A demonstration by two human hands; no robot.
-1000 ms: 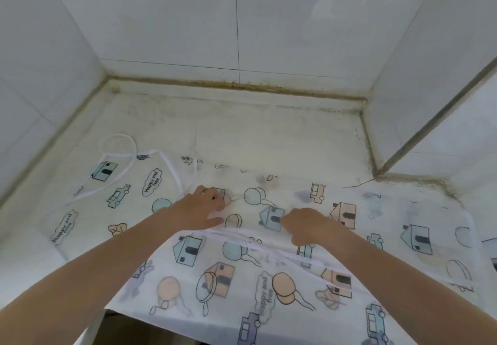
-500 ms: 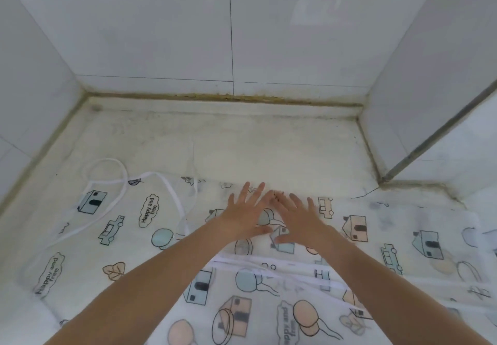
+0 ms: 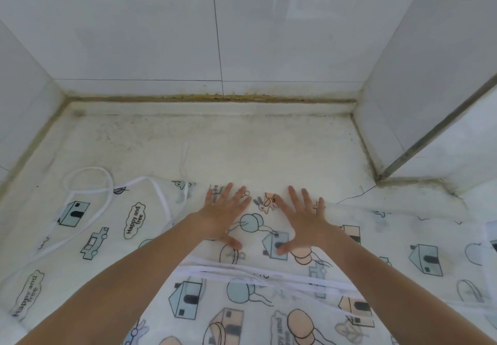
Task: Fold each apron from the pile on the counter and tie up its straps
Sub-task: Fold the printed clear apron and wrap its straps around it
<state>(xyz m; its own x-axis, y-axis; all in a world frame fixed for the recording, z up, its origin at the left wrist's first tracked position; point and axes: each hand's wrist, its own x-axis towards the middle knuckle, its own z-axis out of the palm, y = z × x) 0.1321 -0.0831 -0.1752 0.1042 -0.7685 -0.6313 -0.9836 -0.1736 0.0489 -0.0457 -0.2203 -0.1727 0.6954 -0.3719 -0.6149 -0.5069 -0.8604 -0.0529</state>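
One apron lies spread flat on the desk, a thin whitish sheet printed with houses, cars, balloons and "Happy and free" labels; I cannot tell whether a second apron lies under it. Its near part is folded over, and the fold's white-taped edge runs across the sheet just below the wrists. One white strap loop curls on the desk at the apron's far left corner, and a second strap runs down beside it; I count no others with certainty.

Two hands are in view. The left hand and the right hand lie palm down on the apron near its far edge, side by side and a little apart, fingers straight and spread, holding nothing, thumbs turned inward toward each other.

Compared with the view half a second ago, I see the hands parted: then their fingertips nearly touched at the centre, now a printed rabbit shows between them. A second ago both hands were curled at the folded edge, nearer to me.

Around the desk stand white tiled walls on three sides, with one dark stained joint along the back.
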